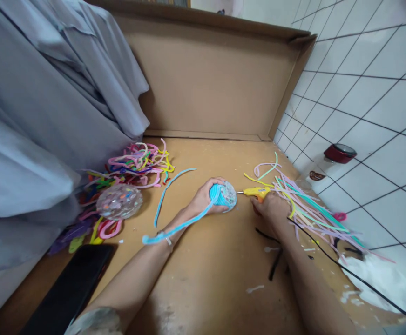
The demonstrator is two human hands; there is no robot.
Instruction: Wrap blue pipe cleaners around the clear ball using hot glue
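Observation:
A clear round jar (230,195), partly wrapped in coils of blue pipe cleaner (217,193), is held in my left hand (203,197). The loose end of the blue strand trails down-left over my left wrist. My right hand (273,207) grips a yellow glue gun (255,191), a finger near its trigger. The metal nozzle points left at the jar's side, with a small gap between them. Another blue pipe cleaner (168,190) lies curved on the table, left of my left hand.
Mixed pipe cleaners (143,163) and a clear patterned bowl (119,202) lie left, above a black phone (73,288). Pastel pipe cleaners (314,209), a red-lidded jar (328,163), white tissue (377,279) and a black cord (356,274) are right. Cardboard (210,74) stands behind; grey cloth (49,93) hangs left.

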